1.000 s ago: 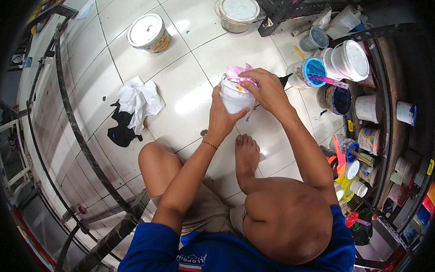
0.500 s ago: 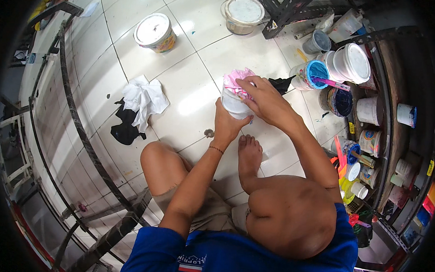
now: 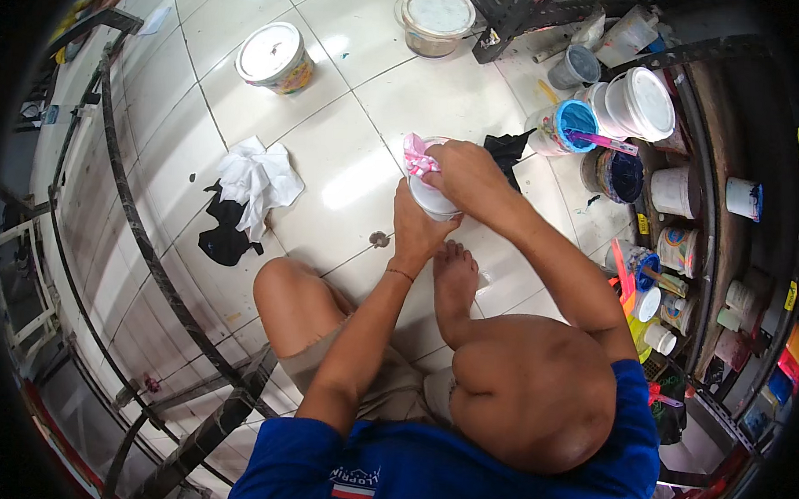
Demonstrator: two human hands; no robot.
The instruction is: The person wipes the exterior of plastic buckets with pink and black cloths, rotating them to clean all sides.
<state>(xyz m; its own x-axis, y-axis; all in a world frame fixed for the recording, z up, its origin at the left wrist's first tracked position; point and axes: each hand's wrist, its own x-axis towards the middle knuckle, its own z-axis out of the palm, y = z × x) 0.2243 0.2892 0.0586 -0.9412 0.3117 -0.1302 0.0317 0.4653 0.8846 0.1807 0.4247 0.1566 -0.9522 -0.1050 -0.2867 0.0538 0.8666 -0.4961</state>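
Observation:
A white plastic tub point(image 3: 432, 200) is held over the tiled floor in front of my bare foot. My left hand point(image 3: 417, 222) wraps round its near left side. Bunched in my right hand point(image 3: 474, 182) is a pink and white cloth point(image 3: 418, 155), pressed on the tub's far left rim. That hand covers much of the tub's top. Just beyond my right hand a black cloth point(image 3: 507, 156) lies on the floor.
To the left lie a white cloth point(image 3: 259, 176) and a black rag point(image 3: 229, 235). Lidded tubs point(image 3: 273, 53) stand farther off. Paint pots point(image 3: 576, 125) and a shelf of containers point(image 3: 677, 191) line the right; a dark metal frame point(image 3: 153, 241) curves along the left.
My right hand has closed tighter on the pink cloth and turned over the tub, so less of the cloth shows. My left hand keeps its hold on the tub.

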